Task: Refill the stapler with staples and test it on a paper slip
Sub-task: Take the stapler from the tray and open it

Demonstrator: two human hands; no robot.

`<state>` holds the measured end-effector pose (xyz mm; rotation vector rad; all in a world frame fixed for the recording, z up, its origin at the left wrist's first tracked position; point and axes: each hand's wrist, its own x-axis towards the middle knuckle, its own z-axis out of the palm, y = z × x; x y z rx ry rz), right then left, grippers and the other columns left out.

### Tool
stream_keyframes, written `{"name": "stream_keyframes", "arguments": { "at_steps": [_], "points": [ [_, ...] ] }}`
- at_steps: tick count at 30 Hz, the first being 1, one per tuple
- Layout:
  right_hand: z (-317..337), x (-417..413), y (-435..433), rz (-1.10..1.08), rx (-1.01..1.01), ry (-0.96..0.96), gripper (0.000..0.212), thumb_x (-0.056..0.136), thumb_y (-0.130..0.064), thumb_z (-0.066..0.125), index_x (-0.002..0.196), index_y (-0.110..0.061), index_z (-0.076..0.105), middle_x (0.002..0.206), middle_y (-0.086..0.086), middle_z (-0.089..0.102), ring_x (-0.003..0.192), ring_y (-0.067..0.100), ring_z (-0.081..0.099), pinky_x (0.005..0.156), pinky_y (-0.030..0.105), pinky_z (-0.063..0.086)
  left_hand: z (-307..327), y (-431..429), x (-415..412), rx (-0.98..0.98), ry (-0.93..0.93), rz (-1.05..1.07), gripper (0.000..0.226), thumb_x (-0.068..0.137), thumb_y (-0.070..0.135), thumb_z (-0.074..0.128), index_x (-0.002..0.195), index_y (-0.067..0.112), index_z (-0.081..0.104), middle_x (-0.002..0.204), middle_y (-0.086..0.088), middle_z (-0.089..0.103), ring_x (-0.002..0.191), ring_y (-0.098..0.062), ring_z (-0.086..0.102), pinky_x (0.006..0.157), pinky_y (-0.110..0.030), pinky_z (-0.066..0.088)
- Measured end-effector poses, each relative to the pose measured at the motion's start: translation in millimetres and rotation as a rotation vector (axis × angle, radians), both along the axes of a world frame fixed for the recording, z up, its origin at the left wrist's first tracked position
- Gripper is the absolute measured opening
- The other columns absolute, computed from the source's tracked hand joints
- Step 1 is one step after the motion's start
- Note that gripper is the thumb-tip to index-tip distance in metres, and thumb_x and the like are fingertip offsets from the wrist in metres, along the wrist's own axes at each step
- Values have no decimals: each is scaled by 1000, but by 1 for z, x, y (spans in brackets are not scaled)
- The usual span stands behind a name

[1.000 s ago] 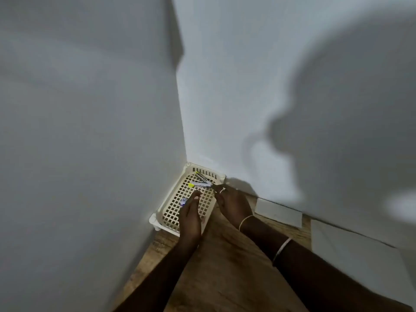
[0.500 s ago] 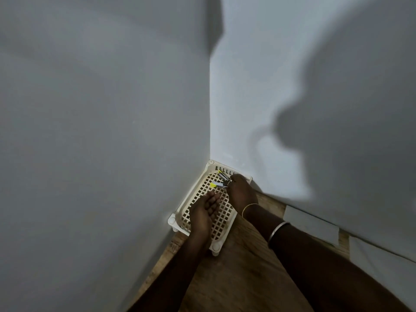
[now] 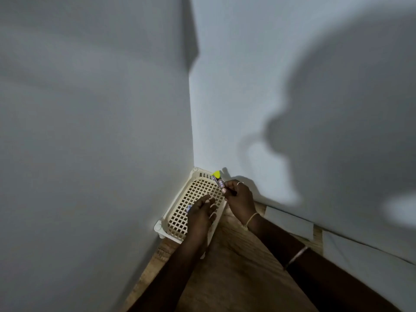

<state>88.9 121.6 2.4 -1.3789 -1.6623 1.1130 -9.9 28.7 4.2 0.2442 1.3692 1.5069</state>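
The left hand (image 3: pixel 201 213) hovers palm-up over the cream lattice basket (image 3: pixel 158 226) in the far-left wall corner, fingers loose and apart, with a blue-white bit (image 3: pixel 189 208) at its left edge. To its right, the right hand (image 3: pixel 239 199) pinches a small labelled item with a yellow end (image 3: pixel 219 180), raised above the basket's far rim.

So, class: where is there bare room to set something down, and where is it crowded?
Bare wood lies between the forearms, next to the basket. The basket's lattice toward the corner is also bare. Crowded: under the left hand, around the right hand gripping a yellow-tipped item, and along the right wall's paper sheets.
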Motion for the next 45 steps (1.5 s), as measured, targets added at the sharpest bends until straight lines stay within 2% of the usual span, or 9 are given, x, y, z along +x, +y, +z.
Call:
{"name": "stream_keyframes", "arguments": {
  "at_steps": [6,11,15,22,26,29,36,39,45],
  "points": [
    [59,64,-45,24,-170,414,12,101,-4,56,97,-11,64,93,5,75,80,14,70,66,26,58,44,0,58,199,-92,-284,24,106,25,54,115,25,76,106,-3,78,84,-11,73,89,-42,59],
    [92,111,-76,-47,-58,406,7,101,-12,58,106,-14,62,99,-1,77,84,12,72,70,26,58,79,-4,104,265,-186,-387,23,104,17,56,118,20,75,103,-8,78,81,-14,73,73,-35,61],
    [113,142,-95,-111,86,277,9,99,-22,63,107,-26,65,101,-11,77,93,5,72,79,27,56,98,-12,131,310,-298,-403,30,99,1,58,128,6,67,120,-20,73,107,-30,73,87,-40,62],
    [129,177,-121,-265,219,174,14,94,-40,68,106,-35,71,105,-14,74,103,8,68,86,37,54,113,-29,167,337,-309,-381,29,96,-7,58,119,4,70,113,-19,76,101,-30,76,83,-36,64],
    [132,190,-131,-272,223,324,8,92,-28,72,100,-30,73,100,-11,76,99,5,70,80,23,55,114,-34,175,296,-378,-319,19,95,-10,59,101,1,73,94,-14,79,91,-25,78,74,-33,64],
    [136,195,-136,-317,276,333,21,90,-21,75,107,-29,65,109,-8,73,108,11,67,88,38,56,114,-36,178,261,-391,-267,15,94,-10,60,95,1,71,87,-13,77,84,-24,78,73,-34,64],
    [187,192,-117,-198,993,-437,16,91,-19,66,103,-27,73,105,-11,73,102,14,65,95,37,42,109,-43,178,241,-359,-202,17,93,-12,59,97,-1,72,86,-11,78,82,-21,77,75,-36,65],
    [200,183,-103,99,866,-913,22,91,-24,61,107,-32,75,104,-8,76,97,19,67,93,39,36,112,-45,178,247,-334,-194,28,95,-14,55,88,1,78,84,-10,78,78,-19,78,72,-34,65],
    [211,176,-88,330,765,-957,35,92,-19,52,115,-39,71,104,-11,75,91,14,66,85,36,33,116,-47,174,268,-319,-198,38,95,-16,54,81,6,81,81,-7,77,78,-17,78,76,-35,65]
  ]
}}
